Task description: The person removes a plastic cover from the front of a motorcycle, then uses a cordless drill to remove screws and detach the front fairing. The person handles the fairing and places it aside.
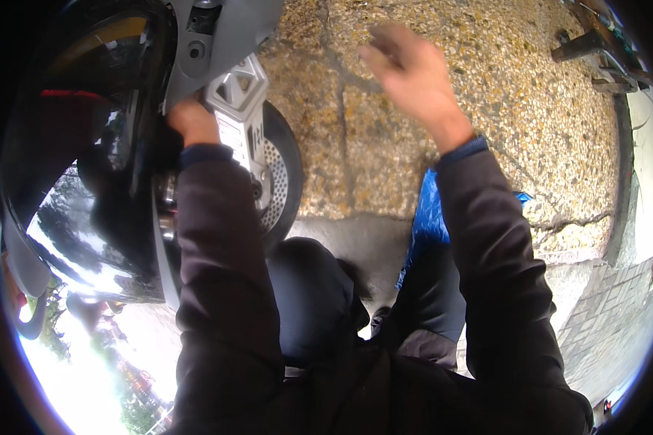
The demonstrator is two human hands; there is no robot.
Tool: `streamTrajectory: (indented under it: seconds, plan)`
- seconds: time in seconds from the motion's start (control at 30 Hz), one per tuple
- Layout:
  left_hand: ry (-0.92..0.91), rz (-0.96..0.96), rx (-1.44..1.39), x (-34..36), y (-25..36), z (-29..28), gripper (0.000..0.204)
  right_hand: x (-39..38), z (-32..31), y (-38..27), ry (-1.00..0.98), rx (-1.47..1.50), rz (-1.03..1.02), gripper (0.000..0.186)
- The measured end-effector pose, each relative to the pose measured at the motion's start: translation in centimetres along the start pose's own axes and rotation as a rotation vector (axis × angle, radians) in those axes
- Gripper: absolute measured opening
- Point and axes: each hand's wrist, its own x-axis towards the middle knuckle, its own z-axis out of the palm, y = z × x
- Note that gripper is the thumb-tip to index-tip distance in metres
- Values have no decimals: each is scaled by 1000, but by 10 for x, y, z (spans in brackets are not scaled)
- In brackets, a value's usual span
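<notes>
A scooter or motorcycle with a glossy black body [72, 210] fills the left side. My left hand [194, 122] reaches in beside its silver metal bracket [238, 90]; the fingers are hidden behind the grey and black parts. Below the bracket sits a wheel with a black tyre [292, 163] and a drilled brake disc [274, 185]. Over the pebbled paving, away from the vehicle, my right hand [413, 76] is raised in the air. Its fingers look partly bent, but motion smears them, and nothing held can be made out.
Crumpled blue plastic [429, 210] lies by my right thigh. Pebbled paving [500, 94] with cracks stretches ahead, edged by grey concrete [363, 235] near my knees. Dark bar-like objects [580, 45] stand at the far right. Grey brick paving [609, 312] lies to the right.
</notes>
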Motion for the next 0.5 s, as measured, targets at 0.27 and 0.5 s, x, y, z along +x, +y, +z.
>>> streamTrajectory:
  seconds: [0.27,0.5]
  plan:
    - [-259,618,278,-111,8,-34,19,-146,-23,154,-6,-293,596,30]
    - [-886,222,1237,-150,-111,42,42,-150,-15,206,124,-334,513,22]
